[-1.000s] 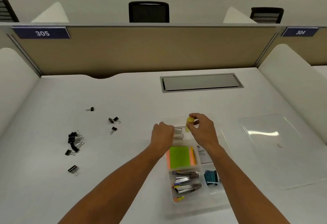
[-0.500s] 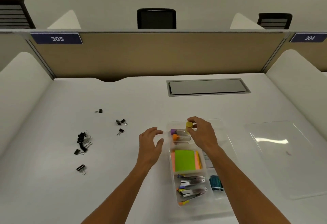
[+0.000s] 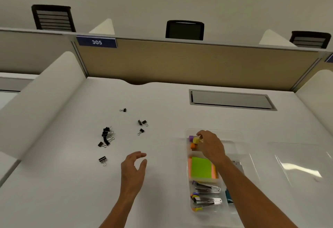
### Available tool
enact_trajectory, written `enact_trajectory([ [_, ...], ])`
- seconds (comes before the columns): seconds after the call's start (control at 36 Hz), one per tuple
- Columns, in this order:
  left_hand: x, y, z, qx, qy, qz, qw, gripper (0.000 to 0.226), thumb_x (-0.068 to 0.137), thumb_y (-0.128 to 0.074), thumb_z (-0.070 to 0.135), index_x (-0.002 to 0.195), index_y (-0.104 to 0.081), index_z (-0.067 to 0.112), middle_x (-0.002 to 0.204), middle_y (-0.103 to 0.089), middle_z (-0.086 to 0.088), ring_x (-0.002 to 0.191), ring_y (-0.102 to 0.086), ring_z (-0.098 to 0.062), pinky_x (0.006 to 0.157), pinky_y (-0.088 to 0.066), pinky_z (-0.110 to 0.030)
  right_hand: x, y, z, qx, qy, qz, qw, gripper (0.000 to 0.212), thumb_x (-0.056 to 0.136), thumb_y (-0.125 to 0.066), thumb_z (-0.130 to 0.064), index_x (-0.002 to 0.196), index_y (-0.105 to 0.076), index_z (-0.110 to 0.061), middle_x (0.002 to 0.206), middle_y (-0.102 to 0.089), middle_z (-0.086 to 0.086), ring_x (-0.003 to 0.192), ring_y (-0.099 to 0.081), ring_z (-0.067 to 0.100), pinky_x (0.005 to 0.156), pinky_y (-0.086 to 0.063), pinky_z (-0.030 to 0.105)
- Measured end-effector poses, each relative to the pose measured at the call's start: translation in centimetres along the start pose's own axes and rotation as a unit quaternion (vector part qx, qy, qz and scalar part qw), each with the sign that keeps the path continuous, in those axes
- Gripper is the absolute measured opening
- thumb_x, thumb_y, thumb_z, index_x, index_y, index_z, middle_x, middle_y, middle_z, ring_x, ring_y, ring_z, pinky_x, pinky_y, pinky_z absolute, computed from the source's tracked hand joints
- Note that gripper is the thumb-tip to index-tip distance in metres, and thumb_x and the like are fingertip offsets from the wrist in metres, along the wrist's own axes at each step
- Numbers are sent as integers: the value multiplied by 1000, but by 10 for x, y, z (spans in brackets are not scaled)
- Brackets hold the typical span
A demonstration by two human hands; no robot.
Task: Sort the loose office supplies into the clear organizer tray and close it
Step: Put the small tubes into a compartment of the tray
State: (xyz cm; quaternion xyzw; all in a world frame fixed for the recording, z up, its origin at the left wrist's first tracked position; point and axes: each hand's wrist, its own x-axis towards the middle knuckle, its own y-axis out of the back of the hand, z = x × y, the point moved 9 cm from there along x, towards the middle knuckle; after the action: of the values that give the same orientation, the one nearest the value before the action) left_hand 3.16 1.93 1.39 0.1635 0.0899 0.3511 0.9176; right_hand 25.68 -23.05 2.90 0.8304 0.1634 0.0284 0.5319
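My right hand pinches the yellow-capped tube over the tray's far compartment, beside the purple-capped and orange-capped tubes. I judge the step as laying it flat, parallel to those two, and letting go only once it rests. My left hand hovers released over the bench. Binder clips lie far left; the lid lies right.
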Motion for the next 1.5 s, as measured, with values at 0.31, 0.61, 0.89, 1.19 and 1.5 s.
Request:
enact_trajectory([
  [0.31, 7, 16, 5, -30, 4, 17, 999, 21, 90, -64, 17, 99, -67, 36, 111, -62, 22, 110, -55, 5, 84, -44, -20, -2, -9, -8, -28, -16, 5, 999, 22, 92, -49, -27, 107, -65, -29, 103, -67, -2, 91, -61, 22, 74, -50, 33],
  [0.61, 18, 39, -10, -16, 5, 37, 999, 21, 91, -64, 17, 99, -67, 36, 110, -62, 22, 105, -51, 15, 87, -46, -24, 2, -24, -6, -52, -59, -61, 995, 21, 86, -48, -22, 100, -64, -23, 100, -67, 5, 87, -61, 27, 78, -54, 39],
  [0.89, 26, 42, -17, -21, 6, 31, 999, 20, 91, -64, 16, 99, -67, 34, 110, -62, 20, 105, -47, 20, 92, -48, -29, 10, -31, -5, -39, -11, -94, 995, 41, 94, -50, -10, 133, -57, -19, 133, -62, 10, 118, -58, 32, 99, -45, 39],
  [1.19, 33, 25, -12, -21, -4, 3, 1000, 20, 91, -63, 19, 99, -66, 36, 111, -61, 23, 108, -47, 17, 95, -46, -29, -1, -22, 3, -50, -10, -67, 996, 10, 87, -67, -20, 96, -62, -19, 99, -71, 9, 82, -61, 26, 68, -39, 28],
  [1.5, 32, 22, -11, -20, -9, -3, 1000, 21, 91, -63, 18, 98, -66, 37, 111, -61, 22, 106, -46, 20, 92, -46, -28, -1, -21, -8, -2, -11, -51, 999, 46, 90, -56, -8, 135, -56, -17, 138, -59, 8, 123, -53, 33, 104, -40, 38],
])
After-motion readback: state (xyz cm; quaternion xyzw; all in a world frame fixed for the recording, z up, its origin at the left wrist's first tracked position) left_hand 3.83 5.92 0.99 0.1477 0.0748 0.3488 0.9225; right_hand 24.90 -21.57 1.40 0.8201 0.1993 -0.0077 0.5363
